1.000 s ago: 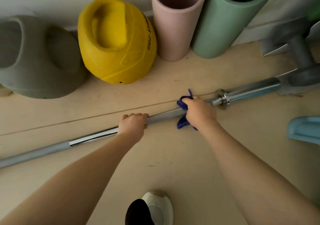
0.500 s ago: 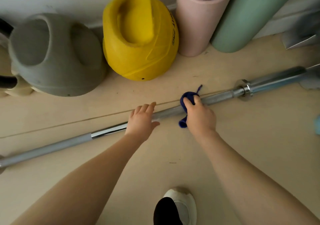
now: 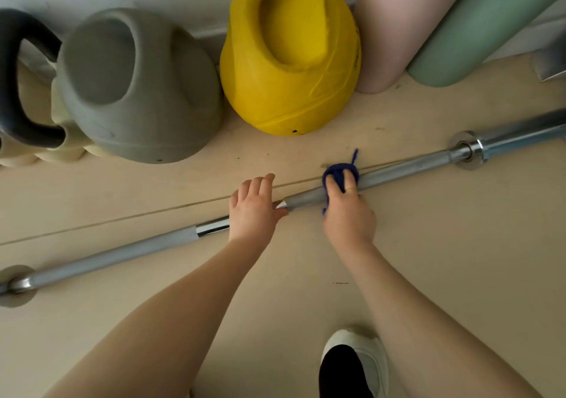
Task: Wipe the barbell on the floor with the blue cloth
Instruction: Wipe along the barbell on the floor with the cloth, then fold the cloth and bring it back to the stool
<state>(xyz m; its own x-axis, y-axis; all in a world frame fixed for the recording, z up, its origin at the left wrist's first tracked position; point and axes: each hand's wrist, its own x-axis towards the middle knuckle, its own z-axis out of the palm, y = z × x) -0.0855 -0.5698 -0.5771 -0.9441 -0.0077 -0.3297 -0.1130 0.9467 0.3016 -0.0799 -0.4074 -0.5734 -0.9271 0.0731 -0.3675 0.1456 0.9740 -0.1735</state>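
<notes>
While fingers [image 3: 335,184] seemingly clasp, cloth [image 3: 338,173] wraps barbell [image 3: 398,169].

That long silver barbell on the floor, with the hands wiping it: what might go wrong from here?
The long silver steel barbell is round and could roll, since the left hand only rests on it with straight fingers. The small dark blue cloth, bunched under the right hand, may slip out. A white and black shoe stands near the bar, so toes could be bumped.

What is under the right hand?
The blue cloth, wrapped over the barbell, under the right hand. The shaft beneath the cloth is covered.
</notes>
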